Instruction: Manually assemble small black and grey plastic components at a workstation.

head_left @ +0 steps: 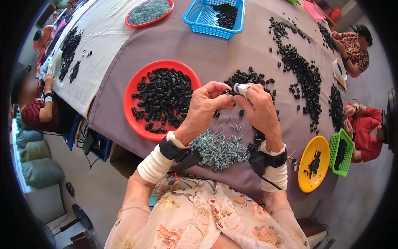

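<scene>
My left hand (202, 107) is closed, pinching a small black plastic part (227, 91) between thumb and fingertips. My right hand (260, 108) meets it there, its thumb and finger pressed together; whatever they grip is too small to make out. A white finger cover (241, 89) with a dark band wraps one right finger. Below both hands lies a heap of small silvery coil springs (219, 150). Left of them sits a red plate (129, 101) full of black parts (161, 97). More loose black parts (248, 78) lie just beyond my fingers, partly hidden by my right hand.
A blue basket (191, 24) and a red plate of springs (150, 11) stand farther back. To the right are a yellow plate (307, 180), a green basket (335, 143) and a long trail of black parts (304, 74). Other people sit around the table.
</scene>
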Demonstrator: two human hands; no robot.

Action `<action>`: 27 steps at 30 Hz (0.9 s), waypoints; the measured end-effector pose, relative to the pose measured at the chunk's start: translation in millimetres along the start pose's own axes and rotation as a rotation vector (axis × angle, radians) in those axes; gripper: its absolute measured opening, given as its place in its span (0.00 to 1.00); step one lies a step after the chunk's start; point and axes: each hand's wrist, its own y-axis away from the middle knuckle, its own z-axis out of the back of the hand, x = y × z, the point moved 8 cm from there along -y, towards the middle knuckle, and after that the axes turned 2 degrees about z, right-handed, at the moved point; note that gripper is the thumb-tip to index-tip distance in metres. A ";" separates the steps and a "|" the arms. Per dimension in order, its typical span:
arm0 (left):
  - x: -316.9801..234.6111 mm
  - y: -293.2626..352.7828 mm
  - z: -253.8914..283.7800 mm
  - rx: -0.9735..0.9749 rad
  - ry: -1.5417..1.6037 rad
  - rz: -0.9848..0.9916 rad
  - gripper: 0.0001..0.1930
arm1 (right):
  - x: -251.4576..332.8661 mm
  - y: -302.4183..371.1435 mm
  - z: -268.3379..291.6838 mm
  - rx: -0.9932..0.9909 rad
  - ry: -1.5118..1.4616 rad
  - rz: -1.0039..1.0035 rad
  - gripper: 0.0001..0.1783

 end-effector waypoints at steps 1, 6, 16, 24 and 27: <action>-1.9 0.2 1.4 -0.006 0.004 -0.008 0.10 | -0.4 -1.1 -2.4 0.033 0.020 -0.017 0.09; -11.1 -0.5 3.5 -0.033 0.066 0.005 0.11 | 6.6 -10.6 -4.5 0.024 0.104 0.067 0.09; -22.8 0.6 6.6 -0.054 0.095 -0.038 0.11 | 8.3 -24.1 -6.4 0.040 0.049 0.031 0.08; -23.7 0.6 6.7 -0.098 -0.021 -0.079 0.11 | 10.3 -18.4 4.6 -0.096 0.017 0.063 0.11; -22.9 0.3 7.0 -0.132 -0.053 -0.110 0.11 | 9.6 -19.7 9.2 -0.108 0.041 0.053 0.12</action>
